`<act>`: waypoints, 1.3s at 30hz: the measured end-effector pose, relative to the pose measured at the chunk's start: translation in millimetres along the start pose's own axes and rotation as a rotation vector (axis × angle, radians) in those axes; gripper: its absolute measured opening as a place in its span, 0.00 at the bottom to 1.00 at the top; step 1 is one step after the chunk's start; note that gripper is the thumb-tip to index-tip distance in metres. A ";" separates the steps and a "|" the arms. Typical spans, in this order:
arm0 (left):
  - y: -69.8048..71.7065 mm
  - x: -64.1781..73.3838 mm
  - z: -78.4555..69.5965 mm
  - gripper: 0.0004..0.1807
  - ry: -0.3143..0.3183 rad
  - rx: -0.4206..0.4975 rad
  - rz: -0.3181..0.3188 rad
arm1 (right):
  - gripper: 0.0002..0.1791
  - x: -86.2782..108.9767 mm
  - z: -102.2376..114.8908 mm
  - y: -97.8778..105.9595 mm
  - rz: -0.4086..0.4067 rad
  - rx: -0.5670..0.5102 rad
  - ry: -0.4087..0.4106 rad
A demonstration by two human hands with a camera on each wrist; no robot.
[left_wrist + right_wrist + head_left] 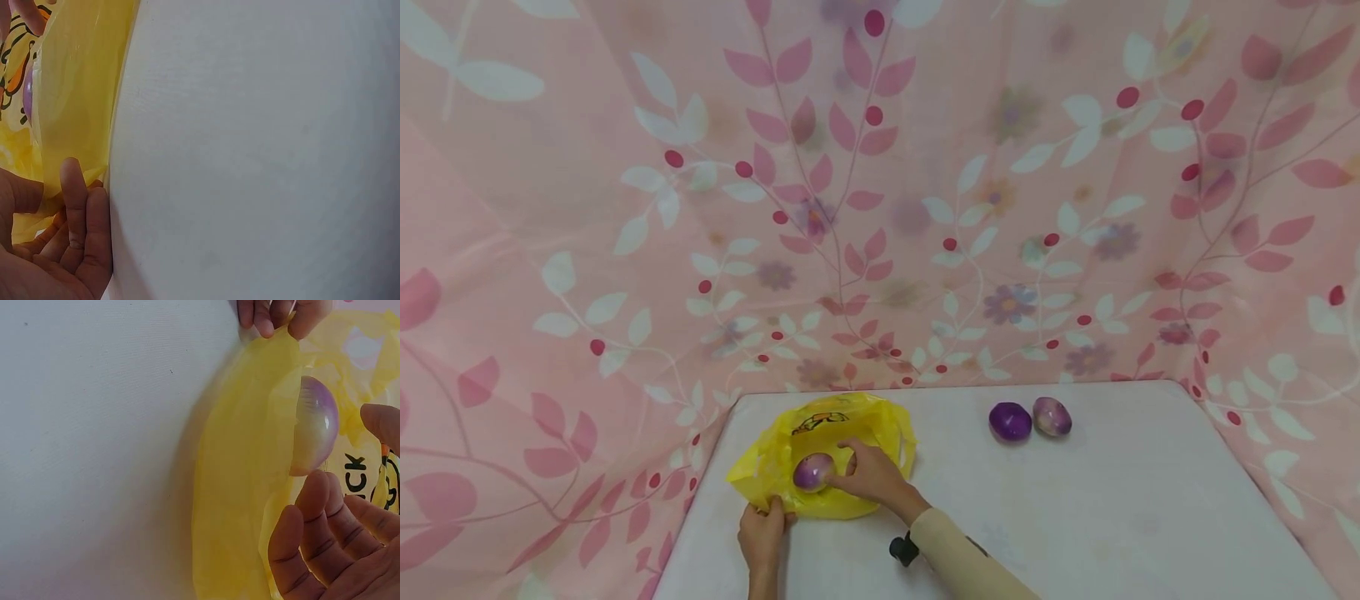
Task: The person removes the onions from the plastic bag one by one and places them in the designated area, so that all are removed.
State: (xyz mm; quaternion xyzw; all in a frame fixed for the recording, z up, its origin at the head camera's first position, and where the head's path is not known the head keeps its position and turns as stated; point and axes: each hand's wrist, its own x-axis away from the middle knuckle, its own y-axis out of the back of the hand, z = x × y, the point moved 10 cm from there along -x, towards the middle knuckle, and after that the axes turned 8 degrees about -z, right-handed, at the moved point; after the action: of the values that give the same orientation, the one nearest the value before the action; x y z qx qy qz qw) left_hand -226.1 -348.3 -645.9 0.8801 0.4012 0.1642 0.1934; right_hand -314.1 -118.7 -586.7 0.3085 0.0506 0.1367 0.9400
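Note:
A yellow plastic bag (880, 421) with a black-lined print lies on the left of the white table, its mouth spread apart. My left hand (762, 533) pinches the near edge of the bag between thumb and fingers; the left wrist view shows the plastic (81, 106) drawn taut from that grip. Inside the mouth sits a glossy, rounded purple-and-white turnip-like piece (317, 425), partly hidden by the bag's front layer. Over the opening, my right hand (874, 477) has its thumb and fingers apart, fingertips right beside the turnip-like piece.
Toward the back right of the white table (1112, 517) lie a dark purple rounded piece (1010, 422) and a purple-and-white one (1052, 417), side by side. A pink floral cloth (910, 275) hangs behind the table and along its sides. A small black device (904, 550) sits at my right wrist.

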 end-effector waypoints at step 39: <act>-2.2 -1.4 -0.6 0.18 -0.025 -0.012 0.045 | 0.49 -11.3 -3.8 -41.7 0.083 0.064 -0.052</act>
State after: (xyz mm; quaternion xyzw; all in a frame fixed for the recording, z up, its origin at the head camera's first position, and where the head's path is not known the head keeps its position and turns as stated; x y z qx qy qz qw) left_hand -228.6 -347.9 -646.6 0.8898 0.3779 0.1597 0.1999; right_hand -316.2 -152.1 -614.5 0.3436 0.0176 0.1655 0.9243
